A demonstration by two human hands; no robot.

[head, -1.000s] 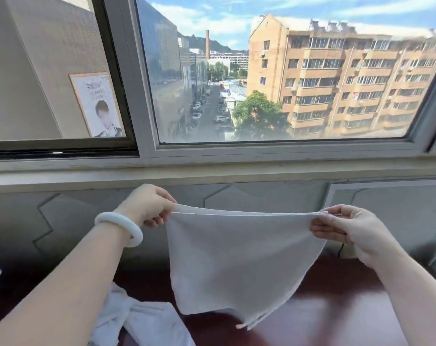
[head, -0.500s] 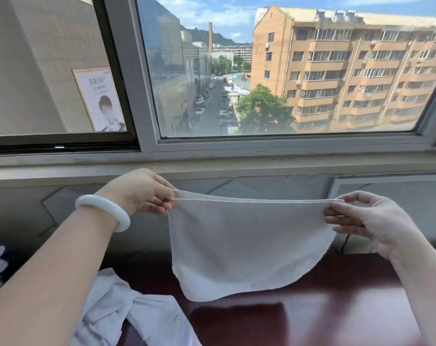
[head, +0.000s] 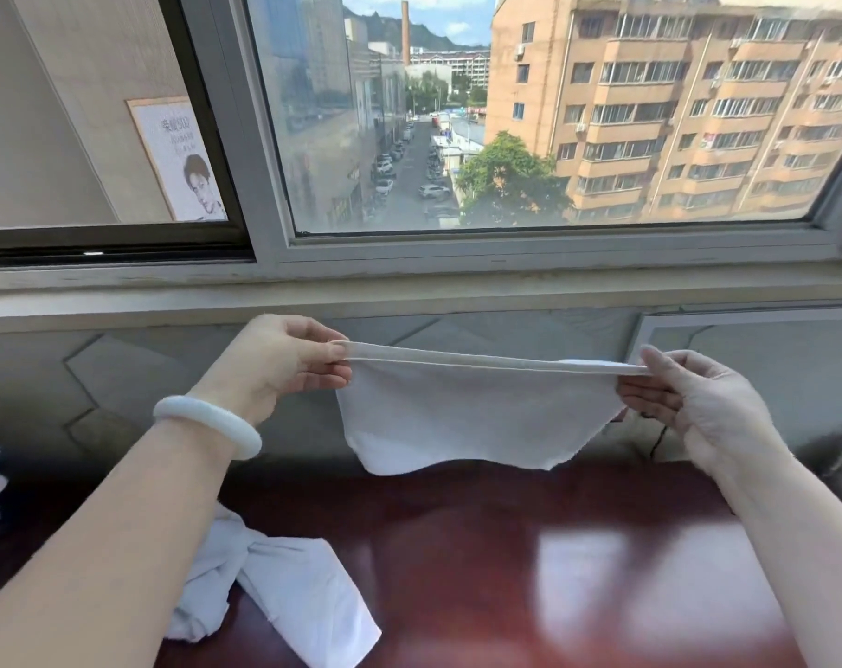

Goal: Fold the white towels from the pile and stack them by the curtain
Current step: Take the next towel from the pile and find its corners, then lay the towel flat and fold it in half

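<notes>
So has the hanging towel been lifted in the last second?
Yes. The towel's bottom edge hung low over the red-brown table; now it hangs clear above it.

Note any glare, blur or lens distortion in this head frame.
Head view: daylight glare patches on the glossy table; wide-angle bowing tilts the window frame edges; forearms soft near the lower corners; held towel and both hands reasonably sharp.

We see printed characters heading a poster [head: 180, 159] reflected in the far left window pane [head: 86, 113], too blurred to read reliably.
</notes>
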